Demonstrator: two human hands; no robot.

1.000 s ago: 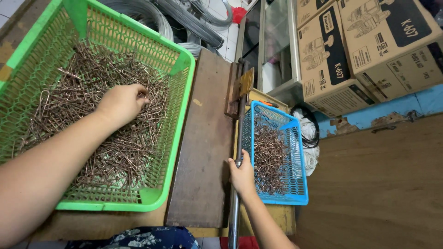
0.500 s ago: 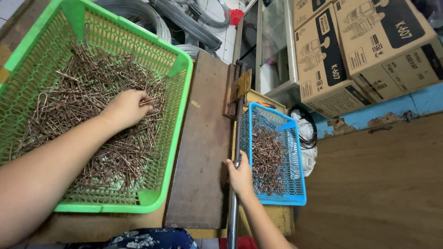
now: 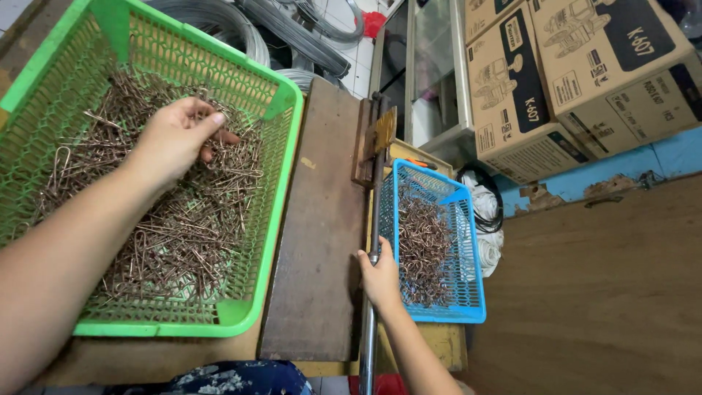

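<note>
Biggest thing in view is the green plastic basket (image 3: 281,157) on the left, mesh walls, sitting on a worn wooden bench (image 3: 322,241); it's carpeted with a loose layer of bent copper-coloured wire pieces (image 3: 175,234), loops and hairpin shapes all tangled together. Behind it there are coils of grey wire (image 3: 219,22) on the floor; over on the upper right, a stack of cardboard boxes (image 3: 570,80) against a blue wall base.

Next down in size, the blue plastic basket (image 3: 472,241) to the right of the bench, smaller and narrower than the green one; it holds its own heap of darker formed wire bits (image 3: 424,245), piled mostly toward the middle. Between the two baskets runs a long metal lever bar (image 3: 373,219), lying along the right edge of the bench and running up to a brownish metal fitting (image 3: 382,132) at the far end.

Now the hands; the left hand (image 3: 172,143) is down in the green basket, fingers curled and pinched together on a few of the wire pieces at the top of the pile, thumb pressed against the fingertips. The right hand (image 3: 380,278) is wrapped around the lever bar, closed grip, just beside the near-left corner of the blue basket; forearm comes up from the bottom edge.
</note>
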